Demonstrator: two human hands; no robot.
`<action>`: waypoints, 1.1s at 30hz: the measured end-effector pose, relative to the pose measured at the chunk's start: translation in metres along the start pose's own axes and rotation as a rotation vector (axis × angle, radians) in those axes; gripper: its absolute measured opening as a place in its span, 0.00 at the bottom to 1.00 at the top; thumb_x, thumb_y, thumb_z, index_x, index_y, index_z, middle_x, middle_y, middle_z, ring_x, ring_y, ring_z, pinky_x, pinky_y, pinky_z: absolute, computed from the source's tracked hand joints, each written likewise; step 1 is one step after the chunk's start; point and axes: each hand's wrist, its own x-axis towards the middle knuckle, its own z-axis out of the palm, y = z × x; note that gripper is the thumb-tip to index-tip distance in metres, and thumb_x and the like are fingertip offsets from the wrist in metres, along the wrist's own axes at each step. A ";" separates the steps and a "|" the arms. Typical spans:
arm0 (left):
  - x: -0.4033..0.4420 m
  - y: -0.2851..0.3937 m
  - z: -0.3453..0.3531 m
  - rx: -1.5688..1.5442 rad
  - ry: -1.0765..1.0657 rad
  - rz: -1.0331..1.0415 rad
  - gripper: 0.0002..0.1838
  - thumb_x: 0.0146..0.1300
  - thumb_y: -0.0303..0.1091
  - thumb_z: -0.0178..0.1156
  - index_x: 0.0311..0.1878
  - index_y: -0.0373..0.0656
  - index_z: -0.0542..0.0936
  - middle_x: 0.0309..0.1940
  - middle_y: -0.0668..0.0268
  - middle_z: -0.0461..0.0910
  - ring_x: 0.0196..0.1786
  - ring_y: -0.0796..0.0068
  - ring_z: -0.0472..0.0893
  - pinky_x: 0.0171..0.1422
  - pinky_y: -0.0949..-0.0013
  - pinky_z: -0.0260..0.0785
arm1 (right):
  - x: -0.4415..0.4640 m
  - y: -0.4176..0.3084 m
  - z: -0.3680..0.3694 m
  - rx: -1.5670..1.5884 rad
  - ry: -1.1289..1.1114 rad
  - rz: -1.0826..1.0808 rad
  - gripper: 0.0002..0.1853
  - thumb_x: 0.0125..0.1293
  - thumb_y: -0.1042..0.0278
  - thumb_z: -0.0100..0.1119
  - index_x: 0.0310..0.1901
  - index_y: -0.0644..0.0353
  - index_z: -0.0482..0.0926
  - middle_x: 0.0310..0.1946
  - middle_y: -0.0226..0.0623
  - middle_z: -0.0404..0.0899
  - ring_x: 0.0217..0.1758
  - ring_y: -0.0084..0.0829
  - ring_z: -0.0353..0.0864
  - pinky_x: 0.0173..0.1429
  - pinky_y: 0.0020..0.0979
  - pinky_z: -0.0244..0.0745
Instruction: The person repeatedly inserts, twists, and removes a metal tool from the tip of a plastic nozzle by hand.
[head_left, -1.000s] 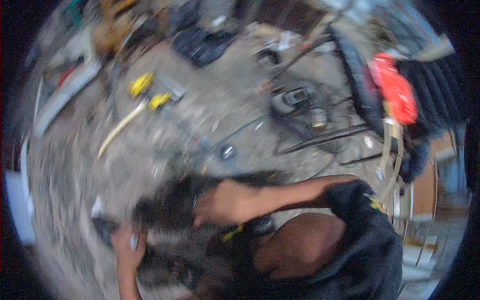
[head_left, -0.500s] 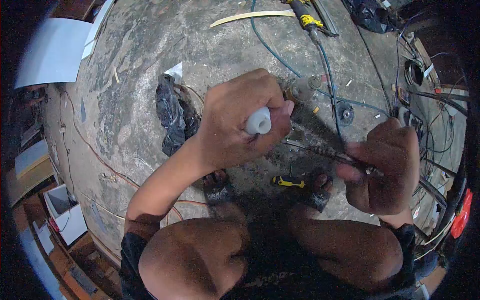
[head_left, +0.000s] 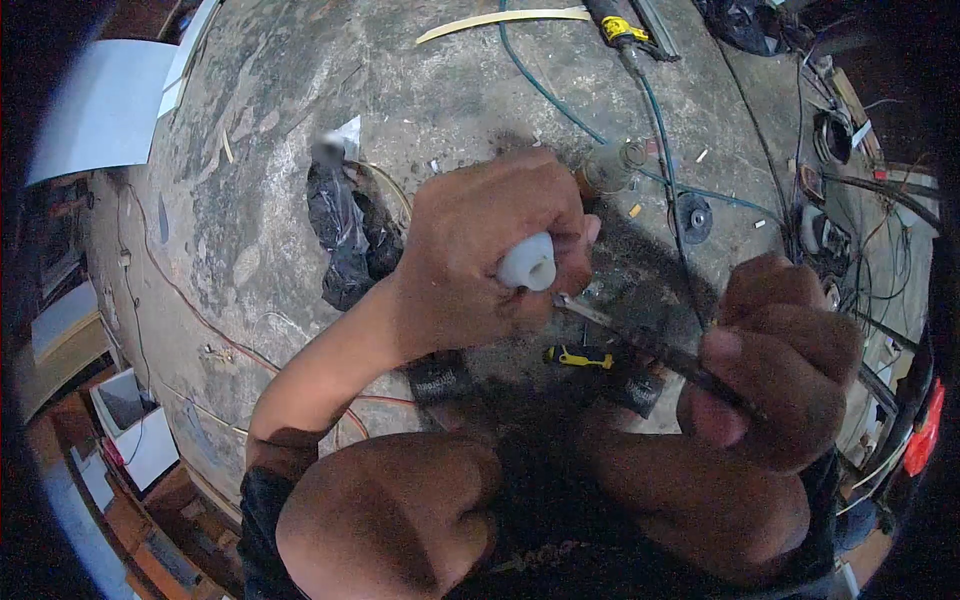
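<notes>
My left hand (head_left: 490, 250) is wrapped round a white plastic tube (head_left: 528, 264), its hollow end facing up towards me. My right hand (head_left: 780, 370) pinches a thin dark metal tool (head_left: 650, 348) with a lighter tip. That tip points left and lies close to the underside of my left fist; whether it touches anything there I cannot tell. Below the tool, a yellow and black screwdriver handle (head_left: 582, 357) rests on the floor between my feet. A glass jar (head_left: 610, 167) stands just beyond my left fingers.
On the concrete floor (head_left: 300, 80) lie a black plastic bag (head_left: 342, 235), a grinding disc (head_left: 691, 217), a yellow-and-black power tool (head_left: 622, 28) and a blue-green hose (head_left: 540, 85). Dark cables run along the right side. A white box (head_left: 140, 440) is at the left.
Since half a second ago, my right hand has shifted slightly, and its fingers hold the tool at a steeper slant. My left hand has turned a little with the tube, which sits slightly further right.
</notes>
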 end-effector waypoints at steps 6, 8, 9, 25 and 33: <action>0.004 0.006 0.002 -0.092 -0.016 0.061 0.15 0.52 0.20 0.68 0.21 0.46 0.70 0.15 0.70 0.69 0.17 0.74 0.69 0.21 0.72 0.58 | -0.011 -0.001 0.005 0.000 0.169 -0.011 0.14 0.66 0.52 0.58 0.45 0.53 0.75 0.32 0.32 0.67 0.27 0.32 0.67 0.26 0.35 0.64; 0.008 0.011 0.003 -0.105 -0.025 0.072 0.15 0.51 0.21 0.68 0.21 0.46 0.70 0.16 0.70 0.69 0.17 0.73 0.69 0.20 0.72 0.59 | -0.009 -0.009 0.000 -0.012 0.150 0.054 0.14 0.66 0.50 0.57 0.45 0.51 0.76 0.32 0.31 0.66 0.28 0.33 0.67 0.27 0.36 0.64; 0.009 0.014 0.003 -0.108 -0.031 0.074 0.15 0.51 0.21 0.68 0.21 0.46 0.71 0.16 0.70 0.69 0.17 0.72 0.69 0.20 0.71 0.59 | -0.009 -0.008 -0.007 -0.005 0.131 0.063 0.14 0.66 0.50 0.57 0.44 0.50 0.76 0.32 0.30 0.66 0.30 0.34 0.67 0.28 0.37 0.64; 0.027 0.070 -0.004 -0.097 -0.073 0.072 0.14 0.44 0.35 0.69 0.30 0.46 0.73 0.22 0.67 0.72 0.22 0.65 0.77 0.21 0.65 0.67 | -0.032 -0.027 -0.035 0.311 0.414 0.487 0.11 0.51 0.56 0.62 0.25 0.43 0.67 0.23 0.19 0.61 0.31 0.28 0.64 0.36 0.37 0.62; 0.030 0.076 -0.014 -0.058 -0.132 0.138 0.19 0.47 0.44 0.67 0.37 0.47 0.73 0.26 0.67 0.70 0.24 0.65 0.78 0.20 0.64 0.69 | -0.031 -0.026 -0.029 0.137 0.428 0.377 0.12 0.52 0.59 0.64 0.28 0.42 0.67 0.24 0.21 0.63 0.30 0.28 0.65 0.36 0.37 0.64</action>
